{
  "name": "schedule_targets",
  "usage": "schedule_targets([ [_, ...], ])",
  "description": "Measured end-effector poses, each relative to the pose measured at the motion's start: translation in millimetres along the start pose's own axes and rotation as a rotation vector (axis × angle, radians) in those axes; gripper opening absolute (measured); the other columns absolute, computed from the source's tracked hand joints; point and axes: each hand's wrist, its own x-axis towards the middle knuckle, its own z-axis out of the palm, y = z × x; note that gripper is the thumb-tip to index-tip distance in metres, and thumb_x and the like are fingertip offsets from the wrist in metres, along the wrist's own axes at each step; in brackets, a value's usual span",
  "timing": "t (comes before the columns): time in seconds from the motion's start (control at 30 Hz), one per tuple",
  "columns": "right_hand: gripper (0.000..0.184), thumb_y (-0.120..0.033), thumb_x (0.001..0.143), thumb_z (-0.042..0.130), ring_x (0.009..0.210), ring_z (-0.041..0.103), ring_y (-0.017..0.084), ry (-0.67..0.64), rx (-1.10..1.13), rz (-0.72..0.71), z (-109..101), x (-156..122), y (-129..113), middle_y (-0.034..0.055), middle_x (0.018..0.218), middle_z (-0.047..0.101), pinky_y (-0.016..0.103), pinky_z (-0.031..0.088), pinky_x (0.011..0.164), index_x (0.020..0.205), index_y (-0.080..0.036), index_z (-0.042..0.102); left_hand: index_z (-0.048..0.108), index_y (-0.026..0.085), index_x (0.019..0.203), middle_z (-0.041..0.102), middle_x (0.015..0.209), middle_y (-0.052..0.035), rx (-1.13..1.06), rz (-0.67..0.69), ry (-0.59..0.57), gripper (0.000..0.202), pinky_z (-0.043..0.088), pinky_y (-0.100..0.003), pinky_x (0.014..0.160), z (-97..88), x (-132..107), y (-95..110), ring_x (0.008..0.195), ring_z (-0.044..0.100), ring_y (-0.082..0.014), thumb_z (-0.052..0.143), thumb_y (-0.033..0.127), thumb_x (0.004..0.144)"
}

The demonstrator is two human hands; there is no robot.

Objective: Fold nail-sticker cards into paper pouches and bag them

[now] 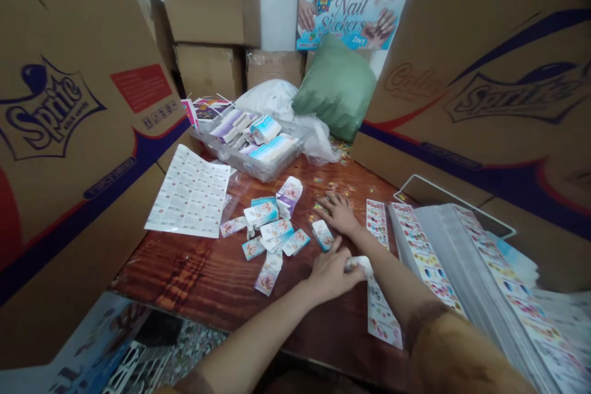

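My left hand is closed around a small white printed box, held just above the table. Farther forward, my right hand has its fingers spread on the wooden tabletop, by scattered tiny shiny coloured pieces. Between my hands and the pile lies another small blue-and-white box. To the left is a loose pile of small blue-and-white boxes, with an upright purple-and-white box at its back.
A clear plastic tub of packed boxes stands behind. A sticker sheet lies left; long stacks of printed strips and one loose strip lie right. Large cartons flank both sides. A green sack sits at the back.
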Motion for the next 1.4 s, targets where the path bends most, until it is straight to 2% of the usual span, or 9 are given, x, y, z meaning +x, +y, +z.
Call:
schedule_targets([
  [0.17, 0.042, -0.042, 0.095, 0.037, 0.132, 0.035, 0.033, 0.010, 0.025, 0.020, -2, -31, -3, 0.0078, 0.147, 0.041, 0.052, 0.030, 0.103, 0.131, -0.030, 0.055, 0.057, 0.016, 0.105, 0.035, 0.149, -0.0185, 0.154, -0.189, 0.116, 0.031, 0.051, -0.046, 0.086, -6.0, -7, -8, 0.101, 0.066, -0.0330, 0.045, 0.038, 0.088],
  [0.33, 0.038, -0.048, 0.093, 0.042, 0.116, 0.053, 0.027, 0.011, 0.078, 0.058, -12, -45, -9, 0.0080, 0.126, 0.061, 0.042, 0.039, 0.094, 0.113, -0.029, 0.068, 0.058, 0.017, 0.095, 0.039, 0.148, -0.0137, 0.084, -0.154, 0.169, 0.024, 0.051, -0.043, 0.088, -11.3, -29, -20, 0.104, 0.065, -0.0308, 0.047, 0.038, 0.088],
  [0.47, 0.049, -0.046, 0.097, 0.027, 0.117, 0.052, 0.024, 0.094, 0.087, 0.194, -31, -20, 14, 0.0110, 0.126, 0.059, 0.037, 0.036, 0.099, 0.123, -0.022, 0.061, 0.056, 0.020, 0.090, 0.041, 0.147, -0.0091, -0.012, -0.100, 0.194, 0.019, 0.051, -0.040, 0.088, -5.5, -40, -26, 0.109, 0.063, -0.0276, 0.049, 0.038, 0.087],
  [0.57, 0.058, -0.044, 0.097, 0.021, 0.127, 0.040, 0.033, 0.128, 0.058, 0.382, -37, 12, 41, 0.0210, 0.135, 0.049, 0.050, 0.031, 0.102, 0.138, -0.012, 0.047, 0.056, 0.021, 0.089, 0.043, 0.146, -0.0096, -0.075, -0.105, 0.233, 0.017, 0.051, -0.040, 0.090, 1.9, -44, -30, 0.111, 0.062, -0.0272, 0.050, 0.036, 0.087],
  [0.7, 0.064, -0.054, 0.094, 0.019, 0.131, 0.033, 0.042, 0.033, 0.051, 0.485, -27, 43, 61, 0.0219, 0.144, 0.039, 0.064, 0.028, 0.098, 0.146, -0.020, 0.035, 0.055, 0.021, 0.083, 0.045, 0.144, -0.0112, -0.119, -0.114, 0.308, 0.010, 0.051, -0.038, 0.088, 10.5, -43, -34, 0.105, 0.065, -0.0257, 0.052, 0.030, 0.085],
  [0.9, 0.052, -0.055, 0.094, 0.029, 0.133, 0.031, 0.042, -0.146, 0.034, 0.293, -8, 53, 40, 0.0110, 0.150, 0.034, 0.063, 0.029, 0.099, 0.141, -0.036, 0.042, 0.055, 0.021, 0.080, 0.050, 0.139, -0.0115, -0.127, -0.106, 0.347, 0.007, 0.052, -0.037, 0.087, 15.7, -38, -36, 0.103, 0.065, -0.0251, 0.054, 0.027, 0.082],
  [1.13, 0.050, -0.032, 0.096, 0.033, 0.135, 0.030, 0.037, -0.208, 0.008, 0.085, -9, -4, -7, 0.0172, 0.150, 0.033, 0.056, 0.033, 0.100, 0.144, -0.022, 0.037, 0.056, 0.019, 0.083, 0.054, 0.131, -0.0118, -0.274, 0.021, 0.425, 0.008, 0.049, -0.031, 0.089, 12.7, -43, -36, 0.105, 0.062, -0.0211, 0.053, 0.027, 0.082],
  [1.27, 0.042, -0.025, 0.094, 0.039, 0.119, 0.052, 0.027, -0.223, 0.033, -0.043, -23, -51, -25, 0.0125, 0.134, 0.053, 0.043, 0.037, 0.098, 0.134, -0.025, 0.051, 0.056, 0.018, 0.083, 0.061, 0.098, -0.0067, -0.443, 0.003, 0.453, 0.014, 0.047, -0.028, 0.084, 5.2, -45, -33, 0.091, 0.059, -0.0174, 0.049, 0.029, 0.085],
  [1.4, 0.031, -0.022, 0.094, 0.040, 0.097, 0.062, 0.023, -0.198, 0.051, -0.107, -41, -75, -33, 0.0079, 0.102, 0.069, 0.047, 0.029, 0.101, 0.108, -0.023, 0.068, 0.055, 0.016, 0.073, 0.053, 0.069, 0.0007, -0.756, -0.199, 0.368, 0.023, 0.042, -0.023, 0.066, -3.7, -51, -23, 0.068, 0.050, -0.0126, 0.051, 0.036, 0.083],
])
